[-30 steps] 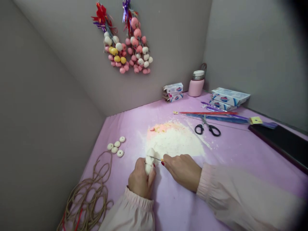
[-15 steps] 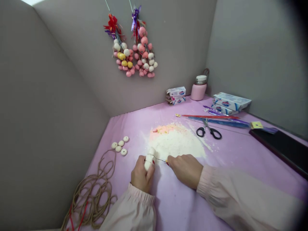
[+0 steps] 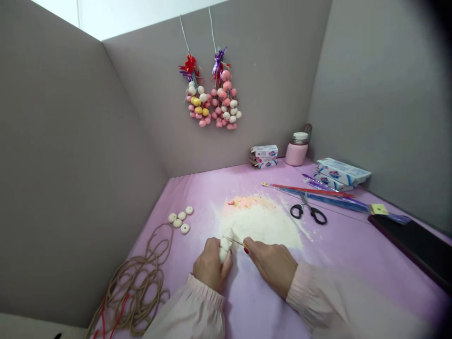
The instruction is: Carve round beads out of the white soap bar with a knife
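One white, soft-looking piece point(image 3: 226, 245) is above the near left edge of a single heap of white powder point(image 3: 264, 228); whether it rests on the counter point(image 3: 254, 301) cannot be told. One thin tool point(image 3: 236, 241) lies across its upper part. The left hand point(image 3: 211, 266) grasps the lower part of the piece, fingers curled round the left side and thumb along the right, wrist toward the person. The right hand point(image 3: 271, 263) pinches the tool's handle end, its forearm coming in from the lower right. The piece's long axis runs away from the person, its free far end leaning slightly right, toward the powder. The tool points left, roughly crosswise to that axis.

Left of the powder sit five pale beads point(image 3: 181, 215), and nearer the person lies a loose tangle of brown cord point(image 3: 141, 282). On the right is one pair of scissors point(image 3: 318, 216), handles toward the person. Just beyond lie red, blue and purple ribbons point(image 3: 328, 201), near one black slab point(image 3: 411, 247). Farther back stand a stack of three boxes point(image 3: 267, 151) and one pink jar point(image 3: 296, 154). Two bunches of coloured balls point(image 3: 226, 101) hang on the back wall point(image 3: 275, 84).
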{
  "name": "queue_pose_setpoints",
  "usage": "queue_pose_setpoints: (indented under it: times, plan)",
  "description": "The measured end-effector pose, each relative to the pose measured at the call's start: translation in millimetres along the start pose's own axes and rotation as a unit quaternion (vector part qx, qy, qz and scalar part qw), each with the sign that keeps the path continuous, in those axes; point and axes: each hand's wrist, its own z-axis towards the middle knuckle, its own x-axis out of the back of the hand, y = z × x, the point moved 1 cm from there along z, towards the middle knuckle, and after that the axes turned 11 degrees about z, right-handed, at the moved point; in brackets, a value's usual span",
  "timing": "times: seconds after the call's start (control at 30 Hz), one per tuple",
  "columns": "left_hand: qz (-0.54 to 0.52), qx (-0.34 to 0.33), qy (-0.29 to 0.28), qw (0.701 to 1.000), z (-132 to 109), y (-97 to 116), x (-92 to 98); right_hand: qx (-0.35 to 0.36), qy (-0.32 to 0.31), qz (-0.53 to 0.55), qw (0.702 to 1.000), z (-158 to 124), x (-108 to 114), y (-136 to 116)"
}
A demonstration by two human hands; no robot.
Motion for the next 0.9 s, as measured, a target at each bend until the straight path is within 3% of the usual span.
queue_pose_setpoints:
  times: [0.23, 0.5, 0.9]
  plan:
    - [0.081, 0.001, -0.007, 0.997, -1, 8, 5.2, -0.011, -0.016, -0.036, 0.999, 4, -7, -1]
    - [0.135, -0.047, 0.05, 0.988, -1, 11, 1.9, -0.007, -0.016, -0.036, 0.999, 5, -14, -2]
    - [0.133, -0.029, 0.027, 0.99, -1, 12, 4.6, 0.002, 0.002, -0.037, 0.999, 4, -15, -1]
